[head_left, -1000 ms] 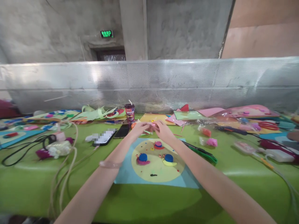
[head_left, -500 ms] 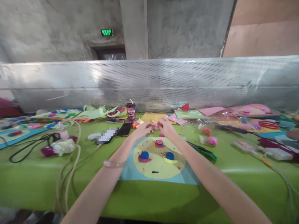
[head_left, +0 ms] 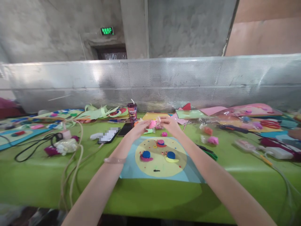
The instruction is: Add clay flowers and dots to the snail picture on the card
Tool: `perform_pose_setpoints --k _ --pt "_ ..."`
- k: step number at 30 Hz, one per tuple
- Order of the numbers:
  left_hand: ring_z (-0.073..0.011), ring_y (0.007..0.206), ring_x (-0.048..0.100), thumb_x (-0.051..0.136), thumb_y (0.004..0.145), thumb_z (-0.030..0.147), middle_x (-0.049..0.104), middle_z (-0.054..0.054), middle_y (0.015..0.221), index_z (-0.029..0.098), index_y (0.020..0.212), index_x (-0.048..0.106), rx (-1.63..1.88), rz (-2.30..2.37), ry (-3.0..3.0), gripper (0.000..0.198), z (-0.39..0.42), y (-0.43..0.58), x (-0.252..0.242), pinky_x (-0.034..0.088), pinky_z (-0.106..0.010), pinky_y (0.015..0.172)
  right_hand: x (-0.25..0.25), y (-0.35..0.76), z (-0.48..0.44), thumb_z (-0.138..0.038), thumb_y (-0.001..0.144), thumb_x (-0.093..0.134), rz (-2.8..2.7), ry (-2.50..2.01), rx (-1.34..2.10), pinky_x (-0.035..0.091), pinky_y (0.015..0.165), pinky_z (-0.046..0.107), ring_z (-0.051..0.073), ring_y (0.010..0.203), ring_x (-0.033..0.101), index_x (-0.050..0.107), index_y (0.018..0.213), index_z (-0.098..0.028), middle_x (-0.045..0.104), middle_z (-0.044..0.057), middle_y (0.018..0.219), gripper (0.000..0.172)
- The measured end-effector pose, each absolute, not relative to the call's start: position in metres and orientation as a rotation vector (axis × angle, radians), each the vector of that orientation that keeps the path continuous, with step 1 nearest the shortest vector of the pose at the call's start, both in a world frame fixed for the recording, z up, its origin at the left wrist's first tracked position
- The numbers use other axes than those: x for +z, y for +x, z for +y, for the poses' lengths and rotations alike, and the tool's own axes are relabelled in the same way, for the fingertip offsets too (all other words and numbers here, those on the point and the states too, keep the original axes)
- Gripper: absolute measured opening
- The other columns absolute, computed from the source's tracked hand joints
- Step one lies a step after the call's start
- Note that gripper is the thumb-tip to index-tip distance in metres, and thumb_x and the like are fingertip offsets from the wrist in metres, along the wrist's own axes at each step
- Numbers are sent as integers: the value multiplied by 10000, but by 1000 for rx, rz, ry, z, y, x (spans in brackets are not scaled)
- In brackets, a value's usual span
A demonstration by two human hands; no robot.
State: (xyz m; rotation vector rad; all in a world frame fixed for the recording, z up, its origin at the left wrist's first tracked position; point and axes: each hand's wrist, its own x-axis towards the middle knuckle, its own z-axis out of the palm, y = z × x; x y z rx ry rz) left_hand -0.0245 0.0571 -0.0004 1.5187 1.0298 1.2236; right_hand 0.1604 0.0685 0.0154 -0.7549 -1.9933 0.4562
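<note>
Head view shows me a pink lump between the hands, over the tabletop beyond the blue sheet's far edge. The left hand's fingers pinch it; the right hand's grasp clear wrapping. I judge it light, soft, easily dented: hold its sides gently.

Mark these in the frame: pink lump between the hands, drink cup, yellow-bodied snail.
Pink lump [head_left: 152,124], head view: middle of its bright pink surface.
Drink cup [head_left: 132,112], head view: printed side, below the lid.
Yellow-bodied snail [head_left: 171,155], head view: its blue shell.
</note>
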Motion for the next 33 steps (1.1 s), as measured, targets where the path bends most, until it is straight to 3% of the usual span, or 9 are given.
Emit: perform_pose_setpoints --k 4,7,10,17,21,26,30,33 --pt "-119 564 518 620 689 546 610 -34 642 150 729 648 1208 994 1473 399 57 -27 -1 360 -227 486 15 160 67 -71 722 555 -1989 -765 457 524 757 289 159 843 637 705 727 -164 633 67 1079 176" --pt "-99 534 488 694 615 513 573 -5 605 146 683 623 1274 1007 1446 380 57 -27 0 343 -218 479 15 159 67 -66 734 554 -1966 -781 428 496 834 320 184 955 612 718 803 -177 622 76 1114 209" --pt "-89 542 495 710 600 495 561 10 610 147 707 608 1379 1046 1419 378 57 -27 2 351 -205 490 14 156 66 -64 767 518 -1936 -807 393 458 897 365 201 1042 579 713 889 -184 611 88 1143 260" --pt "-128 637 582 605 748 394 604 -9 727 169 867 561 1553 1109 1362 258 58 -21 0 472 -245 583 14 148 64 -31 762 464 -1983 -818 358 382 969 388 210 1083 553 708 749 -152 590 106 1183 273" --pt "-142 686 612 541 806 355 633 -46 853 168 974 533 1535 1057 1404 252 60 -19 -1 494 -268 592 15 150 65 7 735 425 -2044 -794 382 375 968 369 212 1124 526 695 711 -149 635 83 1099 313" --pt "-178 753 621 681 684 385 660 -73 848 132 917 614 1375 963 1531 351 59 -19 -2 470 -256 601 15 159 66 11 741 446 -2086 -792 402 342 1005 367 200 1161 497 683 675 -165 646 54 1098 302" --pt "-177 712 606 711 632 428 666 -64 782 119 878 652 1332 964 1591 399 58 -19 -3 460 -266 609 13 163 66 -125 818 568 -2093 -803 411 413 938 422 203 1092 537 658 846 -139 588 69 1188 95" --pt "-165 670 591 711 628 440 659 -60 753 113 866 654 1343 989 1610 408 57 -20 -2 449 -259 586 12 161 66 -210 845 586 -2062 -813 394 419 928 449 208 1084 535 626 970 -140 580 69 1176 149"
